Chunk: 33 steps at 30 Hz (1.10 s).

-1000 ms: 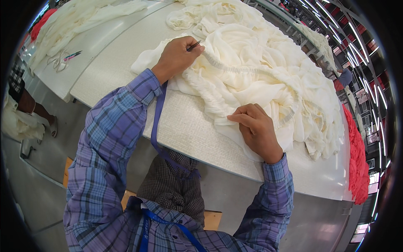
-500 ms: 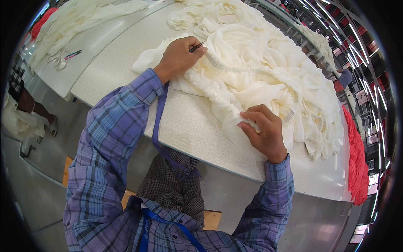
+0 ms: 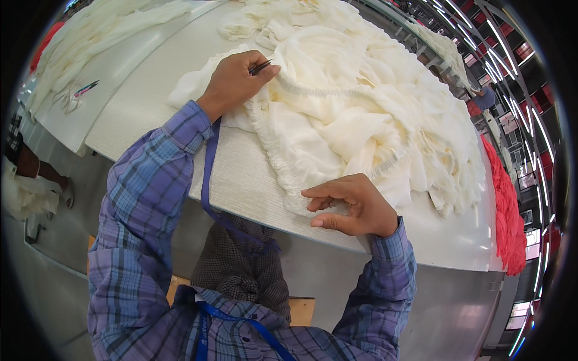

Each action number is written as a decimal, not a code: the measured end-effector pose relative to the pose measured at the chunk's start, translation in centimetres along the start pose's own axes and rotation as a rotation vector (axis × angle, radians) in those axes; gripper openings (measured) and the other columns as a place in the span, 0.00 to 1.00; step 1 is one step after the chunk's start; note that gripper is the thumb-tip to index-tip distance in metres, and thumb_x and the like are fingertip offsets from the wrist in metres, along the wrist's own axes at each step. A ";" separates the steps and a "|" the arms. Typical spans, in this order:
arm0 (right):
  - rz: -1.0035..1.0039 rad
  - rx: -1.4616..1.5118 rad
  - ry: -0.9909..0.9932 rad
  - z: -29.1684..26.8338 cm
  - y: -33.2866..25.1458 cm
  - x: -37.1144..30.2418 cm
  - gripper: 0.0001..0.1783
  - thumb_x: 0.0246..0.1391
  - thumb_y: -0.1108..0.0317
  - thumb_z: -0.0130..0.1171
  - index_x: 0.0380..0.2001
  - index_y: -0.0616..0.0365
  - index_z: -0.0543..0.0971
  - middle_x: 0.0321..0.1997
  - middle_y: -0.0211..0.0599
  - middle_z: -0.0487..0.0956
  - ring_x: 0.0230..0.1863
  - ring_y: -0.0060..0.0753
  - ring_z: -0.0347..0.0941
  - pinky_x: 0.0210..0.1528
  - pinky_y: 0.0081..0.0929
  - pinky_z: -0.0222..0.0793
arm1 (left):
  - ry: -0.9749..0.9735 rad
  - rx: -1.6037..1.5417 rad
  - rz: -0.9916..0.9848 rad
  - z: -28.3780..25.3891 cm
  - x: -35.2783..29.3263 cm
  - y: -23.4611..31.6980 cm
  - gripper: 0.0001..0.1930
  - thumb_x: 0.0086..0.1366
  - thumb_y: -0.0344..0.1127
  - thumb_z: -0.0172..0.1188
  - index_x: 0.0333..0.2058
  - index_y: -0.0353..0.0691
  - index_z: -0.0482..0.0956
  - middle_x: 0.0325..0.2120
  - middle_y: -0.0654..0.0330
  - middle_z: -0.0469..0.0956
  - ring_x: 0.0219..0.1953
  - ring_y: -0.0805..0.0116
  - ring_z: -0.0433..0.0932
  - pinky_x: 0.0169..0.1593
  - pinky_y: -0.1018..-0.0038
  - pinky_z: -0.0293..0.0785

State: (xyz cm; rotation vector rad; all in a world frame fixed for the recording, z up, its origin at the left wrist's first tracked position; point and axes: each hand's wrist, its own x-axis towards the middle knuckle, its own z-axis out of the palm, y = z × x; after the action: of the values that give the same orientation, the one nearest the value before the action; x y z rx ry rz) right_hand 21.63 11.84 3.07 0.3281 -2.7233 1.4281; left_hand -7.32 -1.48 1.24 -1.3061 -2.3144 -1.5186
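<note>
A large heap of cream gathered fabric [image 3: 337, 120] covers much of the table in front of me. My left hand [image 3: 236, 84] is closed at its left side around what look like small dark thread snips [image 3: 260, 67]; only the pointed tip shows. A purple ribbon [image 3: 209, 159] hangs from beneath this hand past the table edge to my lap. The gathered elastic edge [image 3: 269, 147] runs from near my left hand toward my right. My right hand [image 3: 355, 206] hovers by its near end, thumb and fingers apart, with nothing visibly gripped.
The white table [image 3: 241, 174] ends close to my body. At the upper left, another table bears cream cloth [image 3: 90, 45] and a pink-and-dark tool [image 3: 86, 88]. Red fabric [image 3: 509, 219] hangs at the right. A person's leg [image 3: 45, 171] shows at the left.
My right hand has left the gathered edge it was pinching and moved left and nearer me, its fingers spreading. The edge now lies straighter. My left hand keeps its hold; the whole view shifted slightly.
</note>
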 end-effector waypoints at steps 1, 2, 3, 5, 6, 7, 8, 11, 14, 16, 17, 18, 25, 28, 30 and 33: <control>-0.029 -0.013 0.010 0.0 -0.3 0.1 0.21 0.49 0.61 0.74 0.44 0.62 0.83 0.30 0.42 0.85 0.32 0.36 0.83 0.37 0.27 0.77 | -0.005 -0.002 0.003 0.0 0.0 0.1 0.18 0.65 0.48 0.65 0.33 0.36 0.81 0.23 0.66 0.76 0.25 0.77 0.68 0.32 0.76 0.66; -0.020 -0.062 0.070 -0.3 -0.5 0.1 0.19 0.50 0.63 0.73 0.43 0.62 0.84 0.30 0.41 0.85 0.32 0.35 0.83 0.36 0.28 0.77 | -0.010 -0.005 0.006 0.0 -0.1 0.2 0.18 0.65 0.48 0.65 0.33 0.36 0.81 0.23 0.66 0.76 0.26 0.77 0.68 0.32 0.76 0.66; -0.014 -0.110 0.130 -0.5 -0.7 0.1 0.17 0.51 0.65 0.73 0.42 0.62 0.84 0.30 0.41 0.84 0.32 0.35 0.83 0.36 0.28 0.76 | -0.016 0.001 0.001 0.0 -0.1 0.2 0.18 0.65 0.48 0.66 0.33 0.36 0.81 0.23 0.66 0.76 0.26 0.77 0.68 0.32 0.76 0.66; -0.091 -0.272 0.339 -1.1 -0.1 0.3 0.11 0.52 0.72 0.70 0.40 0.61 0.84 0.31 0.39 0.84 0.31 0.32 0.80 0.34 0.26 0.74 | -0.030 0.012 -0.009 0.0 -0.2 0.2 0.18 0.64 0.48 0.66 0.33 0.36 0.81 0.23 0.66 0.76 0.26 0.77 0.68 0.32 0.77 0.66; -0.062 -0.320 0.487 -1.5 0.1 0.4 0.10 0.52 0.74 0.69 0.39 0.62 0.84 0.31 0.38 0.83 0.31 0.29 0.78 0.35 0.23 0.72 | -0.025 0.040 -0.011 -0.3 -0.2 0.1 0.19 0.64 0.50 0.66 0.34 0.36 0.81 0.24 0.64 0.77 0.27 0.75 0.71 0.33 0.75 0.68; -0.060 -0.390 0.633 -2.3 0.6 0.2 0.09 0.53 0.76 0.67 0.40 0.62 0.83 0.31 0.36 0.82 0.30 0.25 0.76 0.34 0.22 0.71 | -0.027 0.061 -0.007 -0.3 -0.2 0.1 0.20 0.63 0.51 0.66 0.34 0.36 0.82 0.24 0.62 0.79 0.27 0.72 0.74 0.34 0.74 0.70; -0.081 -0.394 0.784 -3.1 1.3 0.1 0.09 0.55 0.76 0.66 0.40 0.63 0.83 0.32 0.34 0.81 0.31 0.22 0.75 0.35 0.20 0.71 | -0.028 0.083 -0.003 -0.3 -0.2 0.0 0.21 0.62 0.53 0.66 0.35 0.37 0.83 0.25 0.61 0.81 0.27 0.70 0.77 0.34 0.72 0.72; -0.018 -0.289 1.108 -6.7 3.8 -2.0 0.11 0.62 0.70 0.63 0.46 0.63 0.80 0.36 0.29 0.80 0.34 0.16 0.73 0.39 0.15 0.71 | -0.034 0.090 0.038 0.1 0.0 -0.2 0.21 0.62 0.53 0.66 0.36 0.38 0.83 0.25 0.61 0.81 0.28 0.69 0.77 0.35 0.72 0.72; 0.104 -0.293 1.283 -9.1 4.9 -3.5 0.12 0.63 0.68 0.62 0.47 0.63 0.80 0.37 0.29 0.80 0.36 0.16 0.74 0.40 0.16 0.72 | -0.034 0.092 0.042 0.2 -0.1 -0.1 0.20 0.62 0.52 0.66 0.36 0.38 0.83 0.25 0.61 0.81 0.28 0.69 0.77 0.35 0.72 0.73; 0.197 -0.291 1.262 -10.1 5.2 -4.1 0.14 0.65 0.64 0.60 0.47 0.64 0.79 0.37 0.30 0.81 0.37 0.17 0.75 0.40 0.17 0.72 | -0.026 0.084 0.057 0.2 -0.1 -0.4 0.19 0.63 0.51 0.66 0.36 0.38 0.83 0.25 0.61 0.81 0.28 0.69 0.77 0.35 0.72 0.73; 0.212 -0.248 1.249 -10.3 5.6 -4.3 0.15 0.66 0.63 0.59 0.47 0.64 0.79 0.37 0.30 0.81 0.37 0.18 0.75 0.40 0.17 0.72 | -0.022 0.079 0.065 0.2 -0.1 -0.5 0.19 0.63 0.51 0.66 0.36 0.38 0.83 0.25 0.61 0.81 0.28 0.69 0.78 0.35 0.72 0.73; 0.228 -0.203 1.237 -10.4 5.6 -4.3 0.16 0.66 0.61 0.59 0.47 0.64 0.79 0.37 0.30 0.81 0.37 0.18 0.75 0.40 0.17 0.72 | -0.021 0.079 0.064 0.2 -0.1 -0.6 0.18 0.63 0.50 0.65 0.35 0.38 0.83 0.25 0.61 0.81 0.28 0.69 0.78 0.35 0.72 0.73; 0.282 -0.243 1.105 -9.4 6.2 -4.2 0.14 0.65 0.59 0.60 0.35 0.60 0.80 0.27 0.23 0.76 0.25 0.14 0.68 0.30 0.15 0.66 | -0.004 0.084 0.058 0.3 -0.1 -0.9 0.16 0.64 0.49 0.64 0.35 0.39 0.83 0.27 0.61 0.83 0.29 0.68 0.79 0.35 0.71 0.74; 0.173 -0.370 1.161 -8.7 5.8 -3.6 0.10 0.62 0.64 0.64 0.32 0.59 0.79 0.27 0.24 0.77 0.26 0.15 0.68 0.31 0.16 0.66 | -0.006 0.096 0.053 0.4 0.0 -1.0 0.16 0.65 0.48 0.64 0.36 0.40 0.83 0.28 0.61 0.83 0.29 0.68 0.79 0.36 0.71 0.74; 0.074 -0.455 1.154 -8.4 5.5 -3.6 0.08 0.58 0.68 0.67 0.31 0.59 0.78 0.27 0.25 0.78 0.26 0.17 0.69 0.32 0.18 0.67 | -0.009 0.103 0.050 0.5 0.0 -1.0 0.15 0.65 0.48 0.64 0.36 0.40 0.83 0.28 0.61 0.83 0.29 0.68 0.79 0.36 0.71 0.74; -0.053 -0.528 1.063 -7.3 4.2 -3.6 0.09 0.52 0.75 0.70 0.28 0.58 0.76 0.27 0.27 0.78 0.29 0.22 0.71 0.34 0.21 0.68 | -0.014 0.138 0.043 1.0 -0.2 -0.7 0.14 0.66 0.46 0.64 0.36 0.40 0.83 0.27 0.61 0.83 0.28 0.70 0.78 0.36 0.72 0.74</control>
State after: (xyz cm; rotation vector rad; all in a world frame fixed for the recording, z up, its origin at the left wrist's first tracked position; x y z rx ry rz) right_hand 23.83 20.69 3.31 -0.3079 -2.0063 0.5227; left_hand -7.32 -0.87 0.14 -1.3261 -2.3369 -1.3155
